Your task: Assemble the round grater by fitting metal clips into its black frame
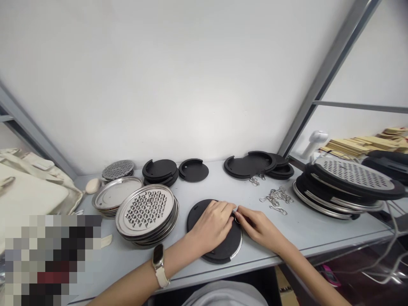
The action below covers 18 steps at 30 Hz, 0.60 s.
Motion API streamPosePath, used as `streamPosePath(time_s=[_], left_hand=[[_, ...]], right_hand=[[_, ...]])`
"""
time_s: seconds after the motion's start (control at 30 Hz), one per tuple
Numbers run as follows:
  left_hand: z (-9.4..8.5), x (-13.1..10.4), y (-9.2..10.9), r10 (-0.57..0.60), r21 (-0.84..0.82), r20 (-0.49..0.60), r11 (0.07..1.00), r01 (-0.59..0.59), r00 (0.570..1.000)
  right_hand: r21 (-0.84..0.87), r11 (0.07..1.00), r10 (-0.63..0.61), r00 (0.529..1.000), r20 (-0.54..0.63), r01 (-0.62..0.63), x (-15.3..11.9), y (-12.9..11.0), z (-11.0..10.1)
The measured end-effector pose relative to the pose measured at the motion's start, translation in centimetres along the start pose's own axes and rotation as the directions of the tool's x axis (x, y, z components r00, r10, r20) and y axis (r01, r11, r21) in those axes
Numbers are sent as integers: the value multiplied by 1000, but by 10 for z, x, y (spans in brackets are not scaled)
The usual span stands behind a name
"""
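A black round disc [223,248] with a thin metal rim showing at its right lies flat near the table's front edge. Across its top rests my left hand [215,223], its fingers bent together and pressed on the disc. My right hand [255,225] is at the disc's right edge, thumb and forefinger pinched by a small metal ring [236,219]; whether they grip it is hard to make out. Wire clips [276,196] lie loose to the right. Left of the disc stands a stack of metal grater plates [145,210].
Black discs [160,169] and a notched black disc [194,170] lie along the wall, with more black holders [250,164] farther right. A tall stack of grater discs [353,178] stands at the right. Cream fabric bags [32,187] lie at the left, near metal lids [117,193].
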State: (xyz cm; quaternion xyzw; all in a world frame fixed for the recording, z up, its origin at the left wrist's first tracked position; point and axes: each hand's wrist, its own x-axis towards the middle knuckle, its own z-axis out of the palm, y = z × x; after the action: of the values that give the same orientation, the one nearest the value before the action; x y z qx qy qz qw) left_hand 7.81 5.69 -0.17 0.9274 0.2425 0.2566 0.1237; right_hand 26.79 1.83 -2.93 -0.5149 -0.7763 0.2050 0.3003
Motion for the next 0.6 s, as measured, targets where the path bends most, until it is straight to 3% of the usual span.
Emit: streamPosePath(time_s=[0.6], left_hand=[[0, 0, 1, -17, -58, 9, 998, 17, 1000]], right_hand=[[-82, 996, -51, 998, -43, 47, 1, -2, 0]])
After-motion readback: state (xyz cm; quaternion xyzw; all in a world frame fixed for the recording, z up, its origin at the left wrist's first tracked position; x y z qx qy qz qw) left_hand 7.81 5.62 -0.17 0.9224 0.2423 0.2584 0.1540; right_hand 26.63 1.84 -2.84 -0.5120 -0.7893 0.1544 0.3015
